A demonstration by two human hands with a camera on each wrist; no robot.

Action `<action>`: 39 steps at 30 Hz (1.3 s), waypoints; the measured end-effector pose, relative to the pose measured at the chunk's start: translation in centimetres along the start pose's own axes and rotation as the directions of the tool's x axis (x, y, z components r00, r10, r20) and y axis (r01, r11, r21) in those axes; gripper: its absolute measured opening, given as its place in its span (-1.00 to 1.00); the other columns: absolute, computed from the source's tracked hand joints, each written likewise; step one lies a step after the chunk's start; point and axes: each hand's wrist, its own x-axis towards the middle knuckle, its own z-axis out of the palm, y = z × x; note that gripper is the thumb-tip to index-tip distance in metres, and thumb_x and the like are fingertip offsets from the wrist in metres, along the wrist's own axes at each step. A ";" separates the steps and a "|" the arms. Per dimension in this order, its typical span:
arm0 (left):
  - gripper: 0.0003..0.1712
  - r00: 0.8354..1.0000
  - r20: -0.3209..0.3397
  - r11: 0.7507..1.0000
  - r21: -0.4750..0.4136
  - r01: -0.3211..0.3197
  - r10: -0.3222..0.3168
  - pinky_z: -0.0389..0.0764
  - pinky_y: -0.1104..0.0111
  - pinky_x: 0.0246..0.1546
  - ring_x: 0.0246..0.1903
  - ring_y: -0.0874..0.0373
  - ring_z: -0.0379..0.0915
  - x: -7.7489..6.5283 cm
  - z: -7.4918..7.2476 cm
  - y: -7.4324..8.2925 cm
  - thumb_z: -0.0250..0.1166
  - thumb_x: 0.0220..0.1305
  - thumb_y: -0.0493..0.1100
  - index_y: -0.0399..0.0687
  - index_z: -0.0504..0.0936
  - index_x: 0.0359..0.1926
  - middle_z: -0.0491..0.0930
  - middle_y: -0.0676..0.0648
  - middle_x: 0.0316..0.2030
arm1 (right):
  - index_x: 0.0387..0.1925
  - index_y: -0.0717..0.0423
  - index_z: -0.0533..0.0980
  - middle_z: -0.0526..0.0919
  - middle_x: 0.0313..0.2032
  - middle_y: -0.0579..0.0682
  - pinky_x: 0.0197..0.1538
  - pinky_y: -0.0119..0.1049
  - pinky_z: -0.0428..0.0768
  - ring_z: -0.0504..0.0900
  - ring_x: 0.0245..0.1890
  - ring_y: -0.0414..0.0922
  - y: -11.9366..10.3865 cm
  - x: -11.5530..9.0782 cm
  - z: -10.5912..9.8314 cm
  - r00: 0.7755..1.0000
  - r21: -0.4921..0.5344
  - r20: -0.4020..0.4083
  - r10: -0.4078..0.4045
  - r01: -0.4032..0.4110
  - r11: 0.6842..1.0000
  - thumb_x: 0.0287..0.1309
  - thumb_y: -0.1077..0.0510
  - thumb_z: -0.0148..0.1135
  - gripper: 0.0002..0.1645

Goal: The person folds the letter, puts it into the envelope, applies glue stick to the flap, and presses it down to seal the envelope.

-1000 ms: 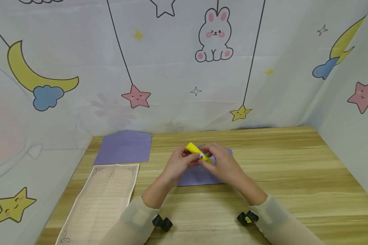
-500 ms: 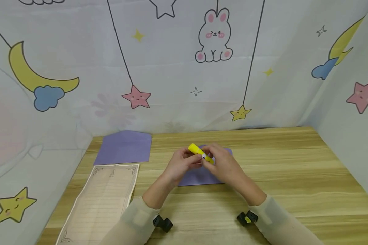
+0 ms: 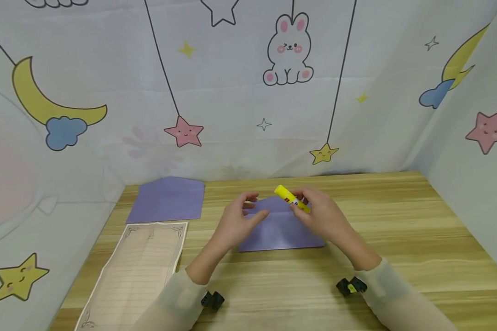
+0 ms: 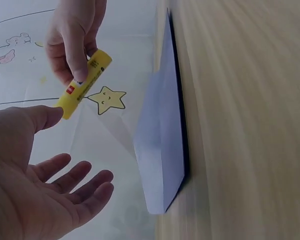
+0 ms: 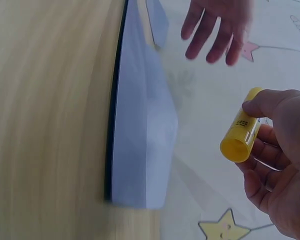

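Note:
My right hand (image 3: 325, 214) pinches a yellow glue stick (image 3: 285, 194) between thumb and fingers, holding it tilted above a purple envelope (image 3: 279, 234). That envelope lies on the table with its flap unfolded toward the back. In the right wrist view one round end of the glue stick (image 5: 236, 148) faces the camera. My left hand (image 3: 237, 221) hovers over the envelope's left part, thumb and fingers spread and holding nothing. In the left wrist view, the left thumb overlaps the lower end of the glue stick (image 4: 85, 82).
A second purple envelope (image 3: 170, 202) lies at the table's back left. In front of it is a lined letter sheet (image 3: 138, 271) with an ornate border. A white curtain (image 3: 232, 92) printed with stars, moons and a rabbit hangs behind the wooden table (image 3: 397, 230).
Both hands were together on the glue stick. The left hand has let go and moved slightly left; the right hand has carried the glue stick right and a little up.

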 end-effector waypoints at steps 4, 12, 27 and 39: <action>-0.31 0.996 -0.032 0.973 0.215 -0.080 0.088 0.52 0.00 0.30 0.28 -0.15 0.51 -0.2 -0.5 -0.5 0.51 0.36 0.02 -0.13 0.54 0.40 0.57 -0.17 0.29 | 0.16 0.19 0.63 0.69 -0.12 0.00 -0.23 -0.16 0.63 0.63 -0.14 -0.02 1.4 -0.3 -1.4 0.998 -0.039 0.027 0.059 -0.057 0.998 0.36 0.17 0.44 -0.61; -0.25 0.971 -0.024 0.837 0.511 -0.195 0.240 0.50 -0.08 0.30 0.29 -0.11 0.50 -0.5 -1.7 -1.7 0.54 0.29 0.11 -0.09 0.56 0.39 0.56 -0.10 0.28 | 0.14 0.24 0.64 0.69 -0.09 0.10 -0.14 -0.01 0.62 0.61 -0.14 0.07 4.8 -0.9 -4.0 0.991 -0.133 0.056 0.121 -0.113 0.985 0.39 0.16 0.38 -0.63; -0.11 0.983 0.072 0.699 0.695 -0.169 0.166 0.22 -0.27 0.43 0.48 -0.25 0.21 -1.2 -3.6 -3.2 0.39 0.36 0.37 0.04 0.43 0.53 0.36 -0.21 0.48 | 0.14 0.35 0.60 0.68 -0.02 0.30 -0.06 0.21 0.63 0.67 -0.10 0.21 12.2 -2.6 -7.5 0.970 -0.290 0.101 0.220 -0.183 0.939 0.39 0.16 0.34 -0.59; -0.10 0.990 0.078 0.702 0.699 -0.140 0.120 0.15 -0.29 0.47 0.52 -0.27 0.14 -1.4 -3.7 -3.4 0.35 0.37 0.41 0.05 0.43 0.53 0.32 -0.20 0.51 | 0.07 0.41 0.60 0.68 -0.12 0.26 -0.11 0.20 0.61 0.65 -0.17 0.16 15.2 -3.4 -8.3 0.953 -0.402 0.161 0.255 -0.173 0.899 0.38 0.14 0.37 -0.58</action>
